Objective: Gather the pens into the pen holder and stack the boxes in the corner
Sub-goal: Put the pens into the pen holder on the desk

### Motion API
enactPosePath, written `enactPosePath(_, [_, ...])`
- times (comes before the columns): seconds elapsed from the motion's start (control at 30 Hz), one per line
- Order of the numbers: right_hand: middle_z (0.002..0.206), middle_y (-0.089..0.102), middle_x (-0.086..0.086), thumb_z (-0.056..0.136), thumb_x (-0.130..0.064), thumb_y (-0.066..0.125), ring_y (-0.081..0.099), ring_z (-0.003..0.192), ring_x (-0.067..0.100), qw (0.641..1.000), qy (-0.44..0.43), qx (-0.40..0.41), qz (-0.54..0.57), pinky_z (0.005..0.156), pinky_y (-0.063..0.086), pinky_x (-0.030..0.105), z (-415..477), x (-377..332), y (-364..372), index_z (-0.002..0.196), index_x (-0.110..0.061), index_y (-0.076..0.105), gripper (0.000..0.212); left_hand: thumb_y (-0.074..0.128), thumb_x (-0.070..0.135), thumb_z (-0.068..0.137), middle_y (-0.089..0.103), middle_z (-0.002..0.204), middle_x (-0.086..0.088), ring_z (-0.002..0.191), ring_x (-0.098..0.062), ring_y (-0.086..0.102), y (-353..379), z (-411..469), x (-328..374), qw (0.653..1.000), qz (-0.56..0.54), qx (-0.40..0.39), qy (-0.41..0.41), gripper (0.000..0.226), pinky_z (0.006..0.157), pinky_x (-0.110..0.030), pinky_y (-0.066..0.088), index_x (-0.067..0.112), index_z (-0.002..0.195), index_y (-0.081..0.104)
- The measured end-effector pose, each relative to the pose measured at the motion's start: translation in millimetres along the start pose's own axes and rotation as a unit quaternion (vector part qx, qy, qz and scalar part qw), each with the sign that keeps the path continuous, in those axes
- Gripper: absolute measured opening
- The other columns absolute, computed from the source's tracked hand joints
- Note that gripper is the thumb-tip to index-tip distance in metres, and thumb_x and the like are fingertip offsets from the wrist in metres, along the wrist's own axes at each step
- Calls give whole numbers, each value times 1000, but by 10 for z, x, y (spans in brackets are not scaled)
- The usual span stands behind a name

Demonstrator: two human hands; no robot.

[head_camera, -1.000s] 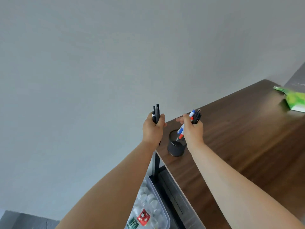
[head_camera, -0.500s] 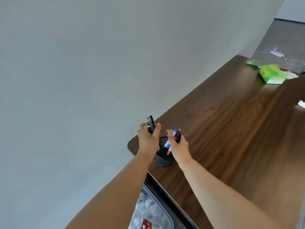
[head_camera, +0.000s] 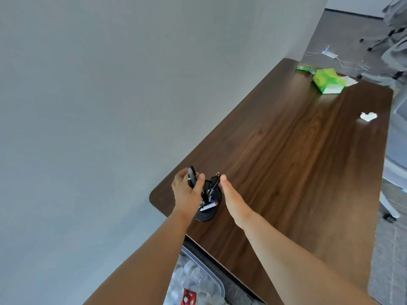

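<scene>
A black round pen holder (head_camera: 208,213) stands near the left corner of the dark wooden desk (head_camera: 297,164). Several pens (head_camera: 210,194) stick out of it, one white with a red and blue end. My left hand (head_camera: 187,192) is closed around black pens (head_camera: 192,176) just left of the holder's rim. My right hand (head_camera: 233,198) hovers flat beside the holder on its right, fingers extended, holding nothing. A green box (head_camera: 328,81) lies at the desk's far end.
A grey wall runs along the desk's left side. A small green packet (head_camera: 305,68) and white paper (head_camera: 350,81) lie by the green box, a white scrap (head_camera: 368,116) at the right edge. A clear bin of bottles (head_camera: 198,280) sits below the desk. Office chairs stand far right.
My right hand has let its coloured pens drop into the holder and opened flat beside it. My left hand lowered toward the holder, still gripping black pens. The view tilted down the desk.
</scene>
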State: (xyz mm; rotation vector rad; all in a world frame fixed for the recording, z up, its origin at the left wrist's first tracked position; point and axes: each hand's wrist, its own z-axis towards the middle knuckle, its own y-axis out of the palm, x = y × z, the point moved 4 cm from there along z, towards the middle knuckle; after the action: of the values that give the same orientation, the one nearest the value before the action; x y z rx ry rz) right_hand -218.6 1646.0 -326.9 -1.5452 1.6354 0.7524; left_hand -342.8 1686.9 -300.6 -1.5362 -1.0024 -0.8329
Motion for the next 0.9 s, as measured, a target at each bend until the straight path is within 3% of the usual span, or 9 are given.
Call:
enactPosePath(0.17, [150, 34, -4, 90, -64, 16, 26, 139, 13, 999, -7, 11, 30, 107, 18, 28, 20, 99, -6, 143, -30, 33, 65, 51, 36, 92, 37, 141, -3, 137, -22, 21, 20, -34, -112, 999, 34, -33, 5, 19, 114, -41, 21, 20, 94, 61])
enactPosePath(0.3, [152, 31, -1, 93, -58, 14, 25, 141, 19, 998, -1, 22, 52, 115, 16, 39, -1, 151, -7, 144, -27, 30, 61, 54, 33, 91, 23, 152, 0, 142, -24, 11, 6, -103, -204, 992, 94, -81, 0, 28, 116, -46, 15, 24, 116, 62])
enactPosePath(0.37, [150, 35, 1, 94, -58, 14, 28, 139, 21, 998, 11, 36, 55, 115, 18, 42, -13, 190, -2, 142, -27, 34, 61, 59, 31, 88, 18, 154, -2, 143, -27, 10, -4, -143, -251, 989, 102, -105, -4, 34, 115, -49, 14, 30, 122, 56])
enactPosePath(0.43, [148, 38, 2, 94, -57, 14, 35, 136, 22, 998, 19, 40, 53, 113, 23, 42, -48, 217, 4, 142, -26, 34, 61, 61, 34, 86, 15, 155, -2, 143, -26, 12, -15, -208, -259, 990, 79, -121, 0, 55, 116, -48, 16, 34, 136, 38])
enactPosePath(0.53, [129, 54, 5, 94, -58, 14, 55, 106, 20, 996, 60, 57, 34, 94, 43, 37, -101, 281, 5, 138, -20, 40, 64, 47, 44, 92, 10, 157, 0, 146, -21, 8, -19, -297, -253, 989, 13, -141, -28, 69, 118, -46, 12, 29, 148, 9])
enactPosePath(0.6, [106, 60, 4, 93, -60, 14, 57, 80, 15, 994, 86, 68, 15, 69, 47, 28, -137, 313, 11, 129, -17, 49, 66, 29, 56, 93, 8, 158, 1, 146, -19, 8, -16, -337, -261, 987, -22, -149, -65, 64, 119, -44, 9, 30, 148, 10])
enactPosePath(0.67, [99, 59, 5, 93, -59, 16, 58, 74, 15, 993, 93, 69, 34, 62, 48, 25, -156, 342, 21, 124, -15, 52, 65, 16, 59, 93, 12, 158, 1, 146, -18, 12, -1, -361, -270, 982, -69, -142, -105, 60, 119, -41, 10, 32, 147, 17])
enactPosePath(0.8, [106, 59, 11, 95, -55, 18, 62, 87, 21, 991, 85, 43, 89, 74, 51, 29, -180, 342, 35, 125, -14, 52, 61, 10, 65, 90, 19, 156, 1, 145, -19, 19, 6, -394, -285, 979, -80, -126, -141, 67, 119, -39, 14, 32, 148, 14])
enactPosePath(0.9, [126, 56, 13, 96, -53, 16, 60, 101, 24, 993, 75, -1, 94, 86, 48, 33, -196, 277, 76, 130, -14, 49, 61, 12, 101, 47, 29, 154, -1, 142, -20, 28, 48, -264, -569, 972, -107, -101, -186, 119, 118, -46, 18, 34, 144, 28])
